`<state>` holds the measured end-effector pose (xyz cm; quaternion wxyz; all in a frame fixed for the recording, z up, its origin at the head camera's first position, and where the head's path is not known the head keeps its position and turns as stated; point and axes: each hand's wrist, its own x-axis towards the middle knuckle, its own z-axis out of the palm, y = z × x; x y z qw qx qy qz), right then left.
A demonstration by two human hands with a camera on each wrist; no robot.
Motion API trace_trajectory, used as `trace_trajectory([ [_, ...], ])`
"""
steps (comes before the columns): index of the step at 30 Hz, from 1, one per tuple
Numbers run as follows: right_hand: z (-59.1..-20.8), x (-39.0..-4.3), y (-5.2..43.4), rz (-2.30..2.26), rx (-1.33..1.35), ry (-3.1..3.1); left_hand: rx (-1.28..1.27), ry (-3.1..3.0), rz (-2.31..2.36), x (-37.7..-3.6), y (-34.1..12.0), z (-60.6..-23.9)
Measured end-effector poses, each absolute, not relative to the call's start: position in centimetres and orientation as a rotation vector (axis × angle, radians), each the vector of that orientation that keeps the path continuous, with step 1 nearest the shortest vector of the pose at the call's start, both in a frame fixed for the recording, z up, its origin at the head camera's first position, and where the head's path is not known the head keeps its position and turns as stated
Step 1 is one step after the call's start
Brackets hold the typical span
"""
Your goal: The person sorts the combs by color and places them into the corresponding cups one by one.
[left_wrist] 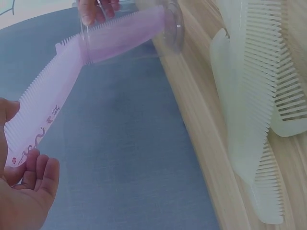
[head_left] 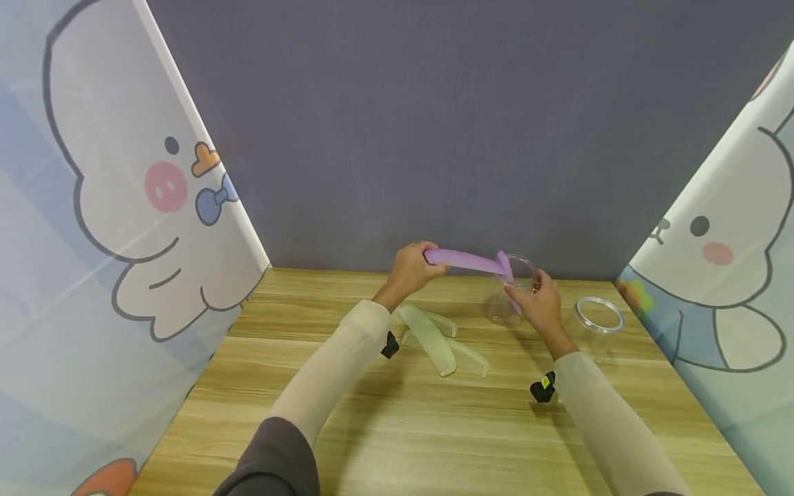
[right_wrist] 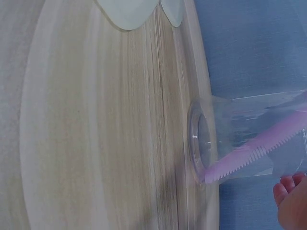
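My left hand pinches one end of a pink-purple comb, which has a small printed pattern near the grip. Its far end reaches the mouth of a clear plastic jar. A second pink comb leans at a slant inside that jar, its top above the rim in the head view. My right hand grips the jar near its rim from the right, and in the right wrist view only part of this hand shows. Between the arms, several pale green combs lie crossed on the wooden table.
Another clear jar stands at the right, beyond my right forearm. A grey panel rises behind the table's back edge, and cartoon-printed curtains flank both sides. Small black wrist cameras hang under the sleeves.
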<state>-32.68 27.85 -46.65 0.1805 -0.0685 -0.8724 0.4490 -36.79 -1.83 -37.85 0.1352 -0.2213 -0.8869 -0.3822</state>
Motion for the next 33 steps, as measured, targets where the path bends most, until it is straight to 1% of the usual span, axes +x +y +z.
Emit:
trace_trajectory([
  [18, -46.5, -32.6, 27.9, 1.272, -0.207, -2.454, -0.604, -2.592, -1.179, -36.6, 0.4, -36.3],
  [33, -46.4, -32.5, 27.8, 1.288, -0.202, -2.434, -0.618, -2.550, -1.359, -36.2, 3.8, -35.5],
])
